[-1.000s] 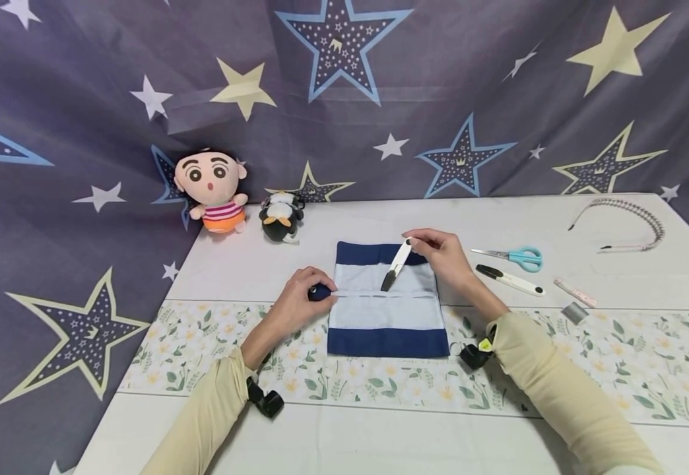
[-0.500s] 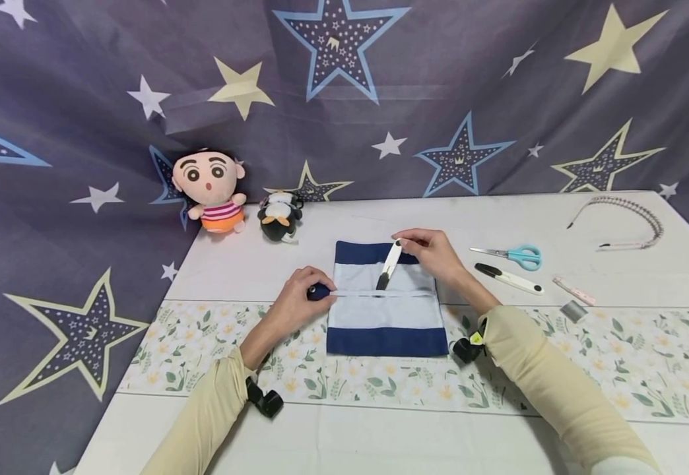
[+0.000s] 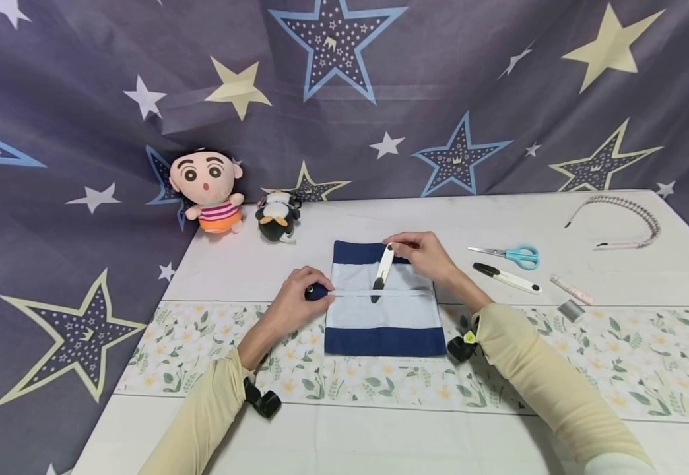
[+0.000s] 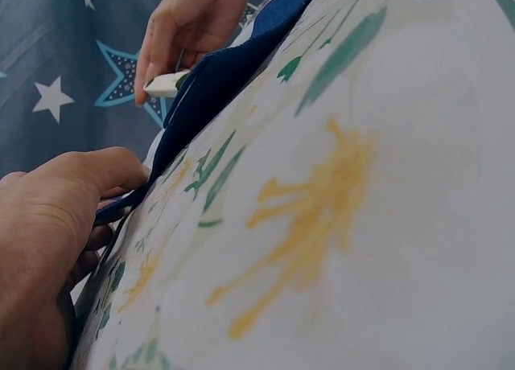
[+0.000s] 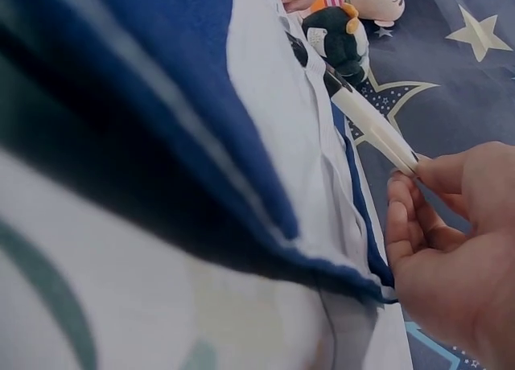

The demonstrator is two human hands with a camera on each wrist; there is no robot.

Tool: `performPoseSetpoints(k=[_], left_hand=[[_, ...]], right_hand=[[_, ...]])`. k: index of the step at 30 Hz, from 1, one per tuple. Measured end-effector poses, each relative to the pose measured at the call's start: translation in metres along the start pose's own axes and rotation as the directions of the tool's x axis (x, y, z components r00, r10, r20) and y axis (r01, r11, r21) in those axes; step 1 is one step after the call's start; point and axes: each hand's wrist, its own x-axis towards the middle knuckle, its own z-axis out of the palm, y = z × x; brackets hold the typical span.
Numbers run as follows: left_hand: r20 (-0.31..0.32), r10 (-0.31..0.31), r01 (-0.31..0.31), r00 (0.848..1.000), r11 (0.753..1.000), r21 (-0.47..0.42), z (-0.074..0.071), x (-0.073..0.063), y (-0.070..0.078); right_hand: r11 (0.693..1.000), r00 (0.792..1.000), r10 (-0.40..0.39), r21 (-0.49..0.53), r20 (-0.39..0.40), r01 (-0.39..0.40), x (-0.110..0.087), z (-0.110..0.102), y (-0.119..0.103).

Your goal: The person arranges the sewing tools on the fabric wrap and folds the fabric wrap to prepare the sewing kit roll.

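A navy-and-white cloth (image 3: 386, 342) lies flat on the table, crossed by a narrow white band (image 3: 412, 292). At its left edge my left hand (image 3: 298, 298) grips a dark blue rounded thing (image 3: 316, 291) with a small shiny dot, from which the band seems to start. My right hand (image 3: 423, 256) pinches the top end of a slim white tool with a black tip (image 3: 384, 264). The tool slants down, its tip crossing the band near the cloth's middle. In the right wrist view, the white band overlaps the black part of the tool (image 5: 374, 129).
To the right lie blue-handled scissors (image 3: 521, 256), another white-and-black tool (image 3: 507, 278), a pink stick-like thing (image 3: 571, 289), a grey spool (image 3: 571, 310) and a headband (image 3: 647, 221). A plush doll (image 3: 216, 211) and a penguin toy (image 3: 278, 216) stand at the back left.
My right hand has moved left with the white tool, and the tool's tip has come down from above the band to across it. My left hand stays in place.
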Motion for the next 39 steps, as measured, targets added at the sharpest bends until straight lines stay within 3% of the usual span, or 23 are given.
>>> performPoseSetpoints(k=[10, 39], left_hand=[[0.001, -0.001, 0.001, 1.000, 1.000, -0.004, 0.000, 0.000, 0.001], [-0.003, 0.005, -0.005, 1.000, 1.000, 0.007, 0.000, 0.000, 0.001]], right_hand=[[1.000, 0.999, 0.016, 0.017, 0.044, -0.017, 0.002, 0.006, -0.003], [0.996, 0.987, -0.012, -0.091, 0.159, 0.027, -0.003, 0.013, -0.002]])
